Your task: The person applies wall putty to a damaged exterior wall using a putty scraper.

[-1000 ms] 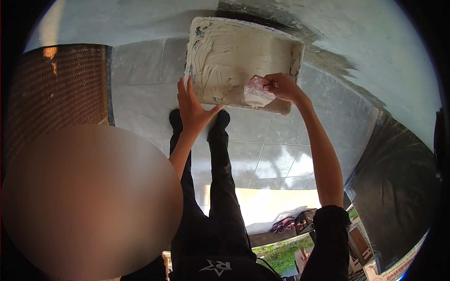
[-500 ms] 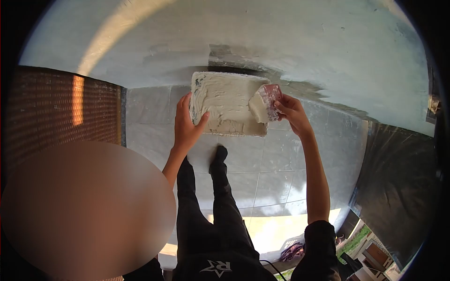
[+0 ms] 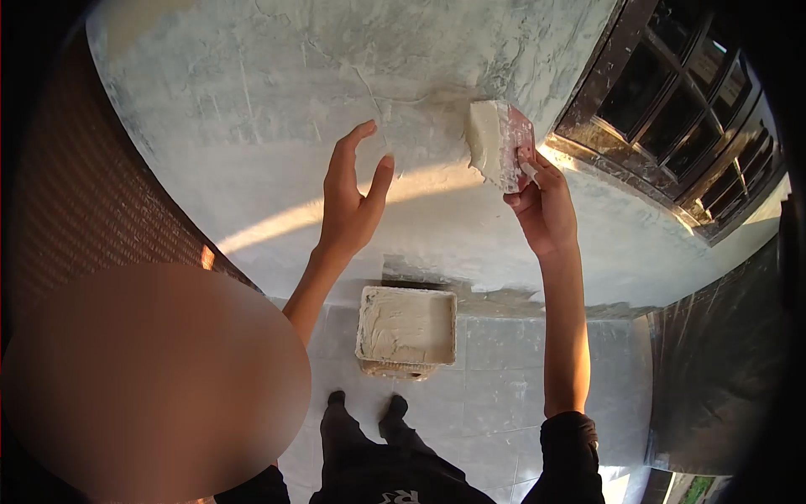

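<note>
My right hand point(image 3: 546, 202) grips a red putty scraper point(image 3: 520, 134) by its edge, raised before the wall. A thick load of off-white putty point(image 3: 484, 139) coats the scraper's left side. My left hand point(image 3: 353, 193) is held up in front of the wall point(image 3: 285, 101), thumb and fingers apart, with nothing in it. Below both hands, a rectangular tub point(image 3: 453, 340) of creamy putty point(image 3: 399, 323) stands at the foot of the wall, its rim smeared.
A dark-framed window point(image 3: 672, 84) with panes is at upper right. Woven brown matting point(image 3: 109, 193) hangs at the left. Grey tiles point(image 3: 495, 403) cover the floor, and a dark sheet point(image 3: 722, 370) hangs at the right. A blurred oval hides the lower left.
My view has tilted up the wall. My right hand has lifted the loaded scraper from the tub to the wall, and my left hand has let go of the tub's edge and risen.
</note>
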The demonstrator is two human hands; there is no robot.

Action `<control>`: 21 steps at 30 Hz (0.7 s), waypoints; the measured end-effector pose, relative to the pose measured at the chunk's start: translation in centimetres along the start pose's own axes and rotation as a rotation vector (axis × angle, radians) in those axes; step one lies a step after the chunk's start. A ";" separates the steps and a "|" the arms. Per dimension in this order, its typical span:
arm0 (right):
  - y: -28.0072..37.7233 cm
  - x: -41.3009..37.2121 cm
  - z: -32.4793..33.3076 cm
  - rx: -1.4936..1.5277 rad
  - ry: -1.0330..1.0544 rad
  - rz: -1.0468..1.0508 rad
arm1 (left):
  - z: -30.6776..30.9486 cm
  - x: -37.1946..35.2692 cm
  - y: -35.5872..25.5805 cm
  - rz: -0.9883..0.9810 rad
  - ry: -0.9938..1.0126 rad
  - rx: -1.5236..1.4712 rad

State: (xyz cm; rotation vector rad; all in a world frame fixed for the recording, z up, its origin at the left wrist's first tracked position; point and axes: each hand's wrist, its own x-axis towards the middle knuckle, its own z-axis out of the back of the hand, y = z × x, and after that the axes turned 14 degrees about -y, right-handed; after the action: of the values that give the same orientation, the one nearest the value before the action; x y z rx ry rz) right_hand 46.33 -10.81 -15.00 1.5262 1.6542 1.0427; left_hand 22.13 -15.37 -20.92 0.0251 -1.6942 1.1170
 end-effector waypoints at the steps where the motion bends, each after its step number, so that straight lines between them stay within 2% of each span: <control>1: 1.7 0.2 -1.8 0.004 0.031 0.030 | 0.1 2.3 -1.2 -0.064 -0.036 -0.034; 3: 4.8 0.3 -5.7 0.028 -0.059 0.121 | 0.5 6.6 -3.6 -0.145 -0.086 -0.042; 8: 10.6 3.0 -12.9 0.047 0.040 0.294 | 1.9 15.9 -6.2 -0.388 -0.198 -0.065; 11: 12.3 4.0 -17.9 -0.141 -0.124 0.578 | 2.7 20.6 -5.6 -0.495 -0.269 -0.055; 12: 12.6 4.4 -19.6 -0.141 -0.127 0.599 | 3.0 21.7 -5.2 -0.525 -0.302 -0.044; 14: 12.8 5.4 -22.6 -0.308 -0.317 0.944 | 3.9 23.6 -3.8 -0.567 -0.353 -0.010; 15: 12.8 6.1 -23.5 -0.484 -0.407 1.257 | 4.2 24.5 -3.1 -0.599 -0.397 0.038; 16: 12.6 6.8 -24.0 -0.484 -0.423 1.269 | 4.6 25.2 -2.3 -0.606 -0.391 0.021; 18: 12.2 7.9 -25.5 -0.756 -0.520 1.911 | 5.0 26.2 -0.7 -0.670 -0.474 0.095; 21: 10.8 8.5 -27.4 -0.852 -0.576 2.067 | 5.1 27.8 1.9 -0.766 -0.518 0.134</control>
State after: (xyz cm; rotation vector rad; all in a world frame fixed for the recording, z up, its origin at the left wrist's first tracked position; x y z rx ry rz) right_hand 26.64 -5.72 7.89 2.1104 -1.2377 1.4585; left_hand 5.09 -4.43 -1.10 1.0358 -1.7944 0.6521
